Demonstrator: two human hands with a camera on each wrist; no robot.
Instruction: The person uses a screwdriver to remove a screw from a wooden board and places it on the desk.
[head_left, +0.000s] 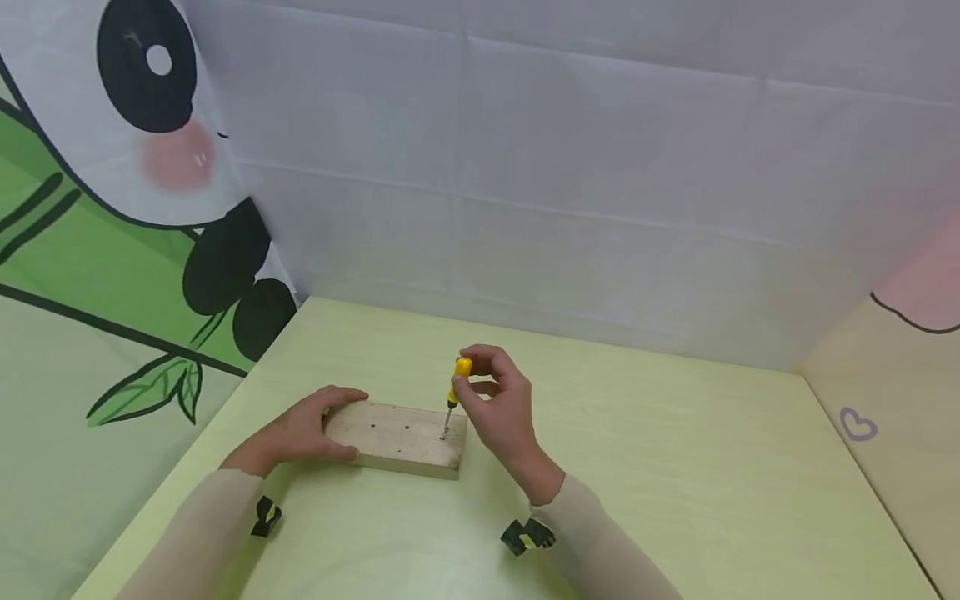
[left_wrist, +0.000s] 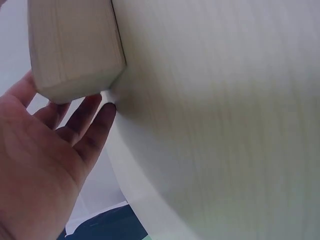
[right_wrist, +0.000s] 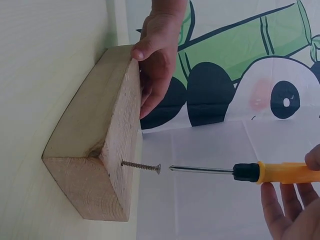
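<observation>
A pale wooden block with several small dark holes lies flat on the table. My left hand grips its left end, thumb on the near side and fingers at the far side. In the right wrist view a screw stands out of the block's upper face near the right end. Between the fingertips and thumb of my right hand is a screwdriver with a yellow and black handle, held tip down. Its tip is lined up with the screw head, a small gap apart in the right wrist view.
The pale yellow-green table stretches out to the right of the block. A white cloth wall rises behind it, and a panda-printed panel stands along the left side.
</observation>
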